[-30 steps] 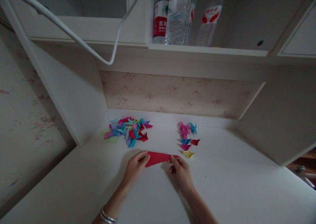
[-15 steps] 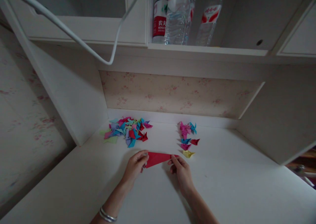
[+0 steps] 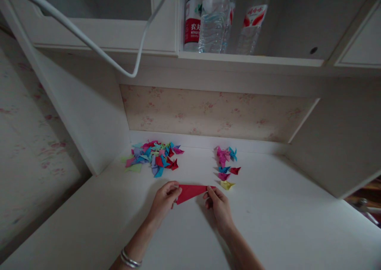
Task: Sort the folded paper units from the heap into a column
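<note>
A folded sheet of red paper [image 3: 192, 192], wide at its left end and tapering to a point at the right, is stretched between my hands over the white desk. My left hand [image 3: 165, 196] pinches the wide end, its thumb lying on the paper's face. At the narrow tip, my right hand [image 3: 217, 202] grips between thumb and forefinger, with the other fingers curled beneath. Just beyond my right hand lies a yellow folded paper piece [image 3: 227, 185]. The fingers behind the paper are partly hidden.
A heap of colourful folded papers [image 3: 154, 157] lies at the back left of the desk [image 3: 268, 222]. Pink, blue and red folded pieces [image 3: 223, 155] form a smaller group at the back right. Overhead, a shelf holds plastic bottles [image 3: 213, 24], and a white bent tube [image 3: 131, 74] hangs in front.
My left thumb has slid slightly right onto the red paper, and the paper's wide end has tilted a little. My right hand keeps its pinch on the tip, nearly still.
</note>
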The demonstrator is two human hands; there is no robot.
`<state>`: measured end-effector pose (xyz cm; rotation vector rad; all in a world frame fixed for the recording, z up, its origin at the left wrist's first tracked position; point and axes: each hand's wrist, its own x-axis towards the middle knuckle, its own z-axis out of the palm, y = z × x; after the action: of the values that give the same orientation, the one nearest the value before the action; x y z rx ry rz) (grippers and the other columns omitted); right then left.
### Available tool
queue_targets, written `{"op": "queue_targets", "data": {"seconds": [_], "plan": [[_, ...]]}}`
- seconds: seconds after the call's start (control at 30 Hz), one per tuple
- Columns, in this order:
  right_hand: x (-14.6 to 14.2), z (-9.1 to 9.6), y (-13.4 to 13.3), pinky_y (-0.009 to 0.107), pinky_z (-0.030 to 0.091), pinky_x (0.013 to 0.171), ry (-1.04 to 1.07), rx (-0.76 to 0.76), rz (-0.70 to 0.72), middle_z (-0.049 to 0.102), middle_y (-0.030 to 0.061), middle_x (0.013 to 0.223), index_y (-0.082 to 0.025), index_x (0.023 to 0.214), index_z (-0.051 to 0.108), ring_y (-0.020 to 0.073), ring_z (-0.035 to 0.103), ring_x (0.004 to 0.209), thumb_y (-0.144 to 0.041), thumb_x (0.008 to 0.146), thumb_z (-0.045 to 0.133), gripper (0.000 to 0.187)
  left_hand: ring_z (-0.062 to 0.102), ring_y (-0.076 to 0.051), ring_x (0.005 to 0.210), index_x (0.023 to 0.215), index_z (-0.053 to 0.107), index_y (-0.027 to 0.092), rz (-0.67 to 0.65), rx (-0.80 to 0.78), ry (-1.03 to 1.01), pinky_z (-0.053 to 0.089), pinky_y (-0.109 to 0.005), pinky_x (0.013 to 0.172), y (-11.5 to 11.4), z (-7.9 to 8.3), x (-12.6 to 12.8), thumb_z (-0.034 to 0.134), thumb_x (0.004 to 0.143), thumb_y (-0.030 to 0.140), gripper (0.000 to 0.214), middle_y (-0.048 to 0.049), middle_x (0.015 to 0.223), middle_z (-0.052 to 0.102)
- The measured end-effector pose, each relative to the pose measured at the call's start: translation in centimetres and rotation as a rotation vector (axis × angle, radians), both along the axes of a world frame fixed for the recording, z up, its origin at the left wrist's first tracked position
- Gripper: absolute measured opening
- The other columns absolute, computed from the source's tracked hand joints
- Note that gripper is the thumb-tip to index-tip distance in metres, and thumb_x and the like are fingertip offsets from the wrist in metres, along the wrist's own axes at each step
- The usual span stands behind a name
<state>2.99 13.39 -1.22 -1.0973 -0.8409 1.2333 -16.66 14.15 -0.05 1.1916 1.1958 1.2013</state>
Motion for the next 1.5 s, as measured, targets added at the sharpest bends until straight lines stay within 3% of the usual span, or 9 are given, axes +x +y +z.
{"op": "queue_targets", "data": {"seconds": [0.17,0.4,0.67,0.93,1.13,1.27,1.5], "plan": [[-0.1,0.5,-0.2,0.023,0.032,0.042,-0.021,-0.004,-0.006,0.057,-0.0009,0.058,-0.017,0.063,0.059,0.0094,0.045,0.042,-0.051,0.073,0.066,0.036,0.045,-0.007,0.045,0.107,0.063,0.014,0.015,-0.005,0.048,0.032,-0.018,0.037,-0.1,0.0,0.0,0.068,0.069,0.043,0.048,0.0001,0.072,0.061],[0.0,0.3,-0.2,0.024,0.032,0.045,-0.065,-0.002,-0.007,0.056,-0.0016,0.054,-0.018,0.059,0.058,0.0104,0.043,0.043,-0.054,0.074,0.064,0.039,0.047,-0.009,0.047,0.095,0.07,0.014,0.068,-0.02,0.09,0.033,-0.02,0.042,-0.3,0.8,0.1,0.07,0.066,0.044,0.041,-0.0042,0.075,0.068],[0.1,0.2,-0.2,0.024,0.03,0.045,-0.107,0.031,-0.017,0.052,-0.0018,0.052,-0.017,0.058,0.056,0.0101,0.041,0.044,-0.053,0.077,0.062,0.041,0.043,-0.008,0.046,0.091,0.07,0.013,0.041,-0.016,0.043,0.029,-0.019,0.041,-0.1,0.4,0.0,0.07,0.067,0.045,0.041,0.0006,0.059,0.059],[0.1,0.3,-0.2,0.023,0.027,0.043,-0.137,0.053,-0.042,0.048,-0.0038,0.048,-0.017,0.059,0.057,0.0084,0.038,0.042,-0.053,0.078,0.061,0.041,0.045,-0.008,0.047,0.089,0.07,0.014,0.035,-0.038,0.029,0.032,-0.02,0.042,-0.3,0.6,0.0,0.07,0.067,0.043,0.037,-0.0003,0.063,0.062],[-1.4,0.3,-0.7,0.022,0.033,0.043,0.009,0.022,0.112,0.056,-0.0018,0.055,-0.016,0.076,0.06,0.01,0.047,0.044,-0.052,0.073,0.068,0.037,0.048,-0.01,0.05,0.092,0.068,0.013,-0.004,-0.06,-0.03,0.035,-0.02,0.041,-0.4,0.3,0.7,0.07,0.067,0.047,0.042,-0.0047,0.076,0.067],[-1.8,-0.3,-0.8,0.023,0.033,0.045,-0.085,0.03,0.191,0.056,0.0004,0.047,-0.013,0.07,0.061,0.0107,0.047,0.042,-0.051,0.076,0.065,0.038,0.051,-0.011,0.054,0.093,0.066,0.013,-0.05,-0.061,-0.038,0.035,-0.019,0.041,-0.4,0.1,1.1,0.07,0.068,0.049,0.044,-0.0048,0.076,0.066],[-1.2,-0.7,-0.8,0.023,0.033,0.047,-0.183,0.026,0.189,0.057,0.0026,0.048,-0.011,0.064,0.063,0.0103,0.046,0.043,-0.051,0.08,0.061,0.043,0.05,-0.011,0.054,0.097,0.066,0.013,-0.13,-0.036,0.034,0.036,-0.019,0.04,-0.6,0.1,1.2,0.066,0.071,0.05,0.045,-0.0035,0.074,0.063]]}}
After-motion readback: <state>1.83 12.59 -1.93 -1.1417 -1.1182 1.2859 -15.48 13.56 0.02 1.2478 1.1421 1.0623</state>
